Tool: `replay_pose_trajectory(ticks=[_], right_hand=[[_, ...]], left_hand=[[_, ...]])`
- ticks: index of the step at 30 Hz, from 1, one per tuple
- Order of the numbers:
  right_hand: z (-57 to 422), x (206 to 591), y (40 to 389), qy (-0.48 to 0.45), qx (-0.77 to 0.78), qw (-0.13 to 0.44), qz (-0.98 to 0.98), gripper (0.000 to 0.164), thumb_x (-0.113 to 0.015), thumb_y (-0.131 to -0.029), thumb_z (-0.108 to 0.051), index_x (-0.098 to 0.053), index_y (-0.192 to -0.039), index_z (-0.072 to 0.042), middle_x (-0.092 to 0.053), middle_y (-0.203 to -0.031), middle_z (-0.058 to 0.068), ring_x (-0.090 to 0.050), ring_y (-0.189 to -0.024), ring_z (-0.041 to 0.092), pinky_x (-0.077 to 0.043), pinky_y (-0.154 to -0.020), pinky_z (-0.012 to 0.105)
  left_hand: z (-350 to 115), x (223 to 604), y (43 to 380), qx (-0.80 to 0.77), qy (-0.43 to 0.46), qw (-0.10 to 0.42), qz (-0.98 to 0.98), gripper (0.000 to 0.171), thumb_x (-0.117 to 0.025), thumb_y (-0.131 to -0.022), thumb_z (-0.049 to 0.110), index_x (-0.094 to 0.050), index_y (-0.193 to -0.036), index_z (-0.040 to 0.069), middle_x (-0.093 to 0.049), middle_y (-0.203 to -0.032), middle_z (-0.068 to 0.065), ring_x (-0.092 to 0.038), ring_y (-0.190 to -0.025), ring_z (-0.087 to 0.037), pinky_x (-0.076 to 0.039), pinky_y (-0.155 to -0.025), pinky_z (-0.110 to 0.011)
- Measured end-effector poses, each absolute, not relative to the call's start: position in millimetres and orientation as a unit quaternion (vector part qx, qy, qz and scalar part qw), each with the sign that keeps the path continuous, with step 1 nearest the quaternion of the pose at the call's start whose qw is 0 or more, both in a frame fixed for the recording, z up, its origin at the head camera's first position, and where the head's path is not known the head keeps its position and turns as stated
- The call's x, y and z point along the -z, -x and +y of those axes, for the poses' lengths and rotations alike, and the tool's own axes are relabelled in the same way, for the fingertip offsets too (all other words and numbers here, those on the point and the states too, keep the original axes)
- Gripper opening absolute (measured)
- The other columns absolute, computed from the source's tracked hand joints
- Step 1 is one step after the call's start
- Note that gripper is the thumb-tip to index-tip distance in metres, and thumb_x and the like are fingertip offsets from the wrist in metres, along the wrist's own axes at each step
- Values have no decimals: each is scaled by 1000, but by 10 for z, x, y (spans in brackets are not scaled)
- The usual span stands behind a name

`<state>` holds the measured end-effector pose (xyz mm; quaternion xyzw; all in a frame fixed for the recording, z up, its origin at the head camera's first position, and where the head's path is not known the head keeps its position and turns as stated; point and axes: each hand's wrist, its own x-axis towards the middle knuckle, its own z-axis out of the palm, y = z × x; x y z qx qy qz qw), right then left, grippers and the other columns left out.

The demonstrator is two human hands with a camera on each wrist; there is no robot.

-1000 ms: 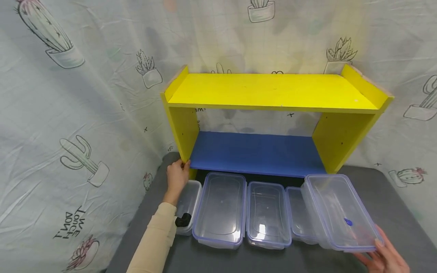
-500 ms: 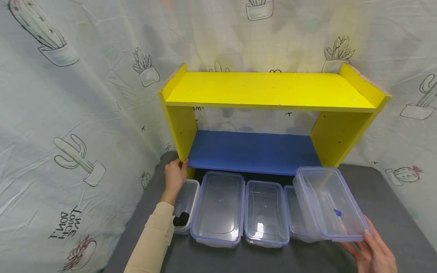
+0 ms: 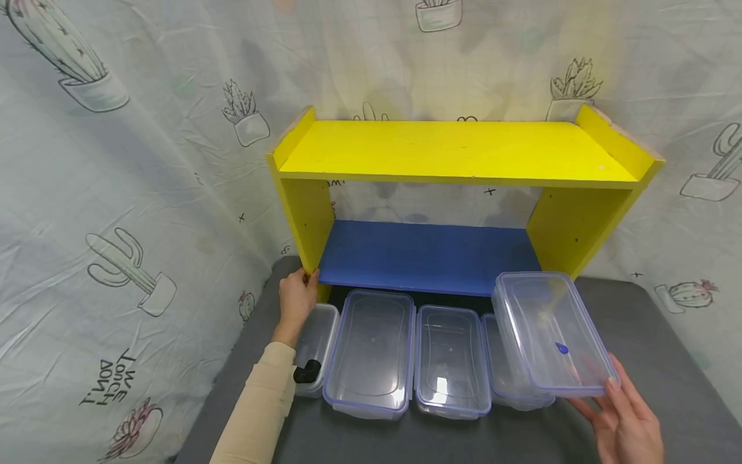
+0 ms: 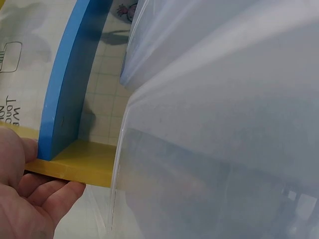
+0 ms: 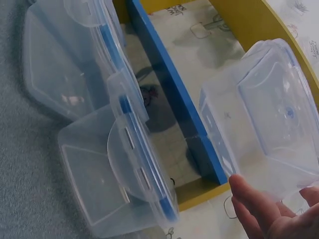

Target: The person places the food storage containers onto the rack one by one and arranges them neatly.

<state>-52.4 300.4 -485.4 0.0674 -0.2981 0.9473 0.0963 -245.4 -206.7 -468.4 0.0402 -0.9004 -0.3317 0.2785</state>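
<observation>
My left hand (image 3: pixel 297 303) grips the front edge of the yellow side panel (image 3: pixel 304 222) on a small shelf unit, close to the blue board (image 3: pixel 426 254). In the left wrist view, thumb and fingers of the left hand (image 4: pixel 35 194) lie on either side of the yellow edge. My right hand (image 3: pixel 628 419) holds a lidded clear plastic food container (image 3: pixel 545 322) by its near right corner, thumb at the lid's rim and fingers beneath. Raised off the table, this container has a small blue mark on its lid and overlaps the blue board's right front corner in the head view.
Several lidded clear containers stand in a row on the grey table (image 3: pixel 342 444): a partly hidden one (image 3: pixel 319 328), a large one (image 3: pixel 371 348), a medium one (image 3: pixel 452 354) and a partly covered one (image 3: pixel 504 361). The yellow top board (image 3: pixel 458 151) spans the unit; cactus-print cloth (image 3: pixel 191 174) hangs behind.
My right hand has carried the container left and away from me, toward the blue board. My left hand keeps its grip on the yellow panel.
</observation>
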Motion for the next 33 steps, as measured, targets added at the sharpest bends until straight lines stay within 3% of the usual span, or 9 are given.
replay_pose_trajectory(ticks=[19, 33], right_hand=[[2798, 4700, 585, -6, -919, 139, -370, 42, -39, -101, 0, -51, -141, -8, -68, -124, 2, -70, -104, 18, -59, -69, 40], [2768, 4585, 662, -31, -887, 130, -442, 47, -41, -102, -6, -38, -149, -10, -62, -130, -1, -68, -108, 14, -59, -73, 36]], left_hand=[[-2090, 4702, 2429, 330, -46, 273, -903, 30, -64, -94, 22, -65, -73, 0, -60, -59, -13, -51, -50, -26, -38, -49, -32], [-2060, 4681, 2441, 345, -43, 273, -897, 29, -65, -94, 21, -65, -73, 0, -60, -59, -13, -49, -49, -25, -37, -49, -31]])
